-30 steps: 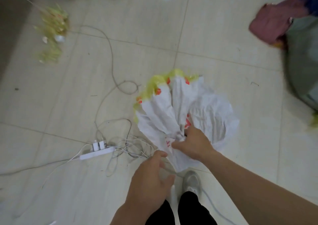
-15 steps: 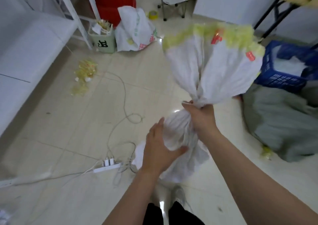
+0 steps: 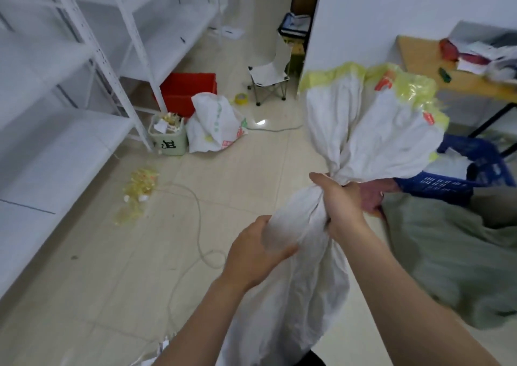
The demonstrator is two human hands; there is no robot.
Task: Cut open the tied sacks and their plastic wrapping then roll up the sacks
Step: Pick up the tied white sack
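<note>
White sack (image 3: 386, 138) is held off the floor. Its bunched neck is clamped in the right hand (image 3: 342, 207); the yellow-edged mouth is flared above that hand. The sack's body is gripped by the left hand (image 3: 253, 255), just below and left of the right. A blue crate (image 3: 447, 182) is seen beyond the right hand.

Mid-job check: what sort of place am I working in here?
Likely a storeroom or stockroom: white metal shelving on the left, a red crate and a blue crate on the tiled floor, and a white sack near the red crate.
</note>
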